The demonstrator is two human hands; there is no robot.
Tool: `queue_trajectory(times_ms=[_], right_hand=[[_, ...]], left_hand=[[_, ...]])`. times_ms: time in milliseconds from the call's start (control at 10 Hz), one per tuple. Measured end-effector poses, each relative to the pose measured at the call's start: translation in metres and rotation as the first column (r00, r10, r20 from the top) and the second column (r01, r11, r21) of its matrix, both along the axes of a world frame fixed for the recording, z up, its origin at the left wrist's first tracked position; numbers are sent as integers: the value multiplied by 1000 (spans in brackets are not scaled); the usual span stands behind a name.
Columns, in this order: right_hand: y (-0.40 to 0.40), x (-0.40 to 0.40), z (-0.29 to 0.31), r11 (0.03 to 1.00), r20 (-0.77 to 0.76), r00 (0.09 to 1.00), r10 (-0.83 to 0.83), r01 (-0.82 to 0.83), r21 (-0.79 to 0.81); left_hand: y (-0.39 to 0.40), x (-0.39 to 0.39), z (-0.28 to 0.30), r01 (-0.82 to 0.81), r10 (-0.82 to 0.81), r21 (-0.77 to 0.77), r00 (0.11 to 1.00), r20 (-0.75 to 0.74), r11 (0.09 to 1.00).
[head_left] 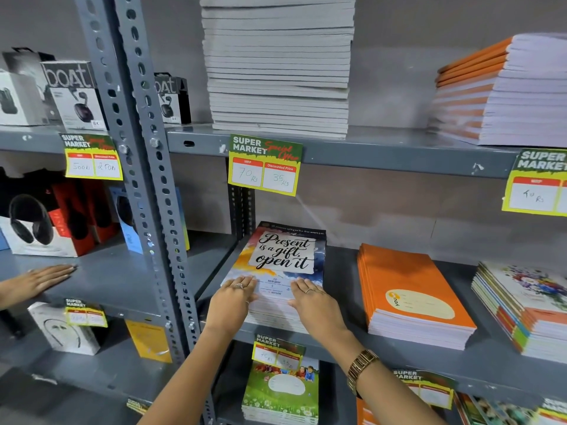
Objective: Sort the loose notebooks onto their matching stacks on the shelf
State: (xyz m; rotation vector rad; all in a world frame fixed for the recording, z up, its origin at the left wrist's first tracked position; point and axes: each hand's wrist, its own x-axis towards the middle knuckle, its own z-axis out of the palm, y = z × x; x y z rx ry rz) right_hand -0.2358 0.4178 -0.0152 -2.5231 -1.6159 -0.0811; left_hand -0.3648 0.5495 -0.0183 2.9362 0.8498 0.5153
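I have both hands flat on the top notebook (287,259), the one with "Present is a gift, open it" on its cover. My left hand (230,305) presses its near left corner and my right hand (316,305) its near right corner. The fingers are stretched out and nothing is closed inside them; they only rest on the cover. The notebook lies on its matching stack (276,317) at the left end of the middle shelf (343,271), just beside the steel upright (144,185). To its right, a little apart, is the orange stack (411,289), and further right a mixed stack (521,308). I judge the step is to square this notebook with the ones below. To do it well, I would push evenly with both palms until the near edges line up, without sliding the lower copies. Another person's hand (40,282) lies on the next shelf to the left.
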Motion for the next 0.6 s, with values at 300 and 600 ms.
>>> queue_trajectory(times_ms=[300, 600], right_hand=[[0, -1, 2, 1000, -11, 1000, -9, 9, 0], [-18, 0, 14, 994, -137, 990, -17, 31, 101]], left_hand=[[3, 2, 8, -88, 89, -130, 996, 0, 988], [-15, 6, 27, -71, 77, -195, 997, 22, 978]])
